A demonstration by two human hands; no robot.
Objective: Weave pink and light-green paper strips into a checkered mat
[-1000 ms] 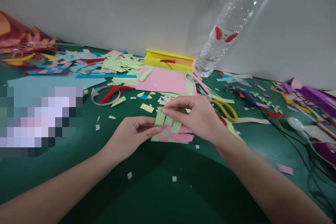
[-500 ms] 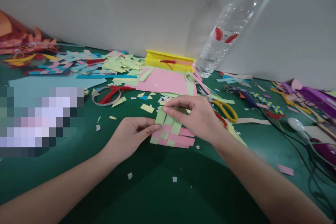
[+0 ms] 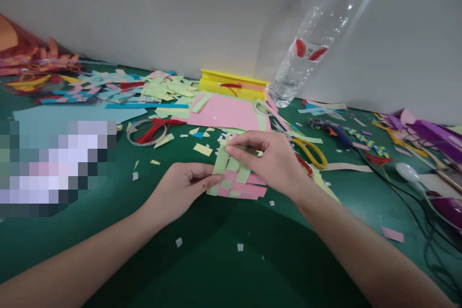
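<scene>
A small woven piece of pink and light green paper strips (image 3: pixel 236 186) is held between my two hands, just above the green table. My left hand (image 3: pixel 182 185) pinches its left edge, thumb on top. My right hand (image 3: pixel 272 161) pinches the upper part of a light green strip (image 3: pixel 220 159) at the piece's left side, thumb against fingertips. Other green strips run up beneath my right hand, partly hidden by it. Loose pink strip ends (image 3: pixel 257 193) stick out to the right of the weave.
Scissors with yellow and red handles (image 3: pixel 310 151) lie right of my right hand. Behind are pink paper (image 3: pixel 225 110), a yellow folded sheet (image 3: pixel 234 84) and a leaning plastic bottle (image 3: pixel 303 57). A tape ring (image 3: pixel 132 134) with red threads sits left. Paper scraps (image 3: pixel 169 87) litter the table.
The woven piece has tilted slightly, and its lower edge sits a little higher. Both hands keep their pinch with hardly any movement.
</scene>
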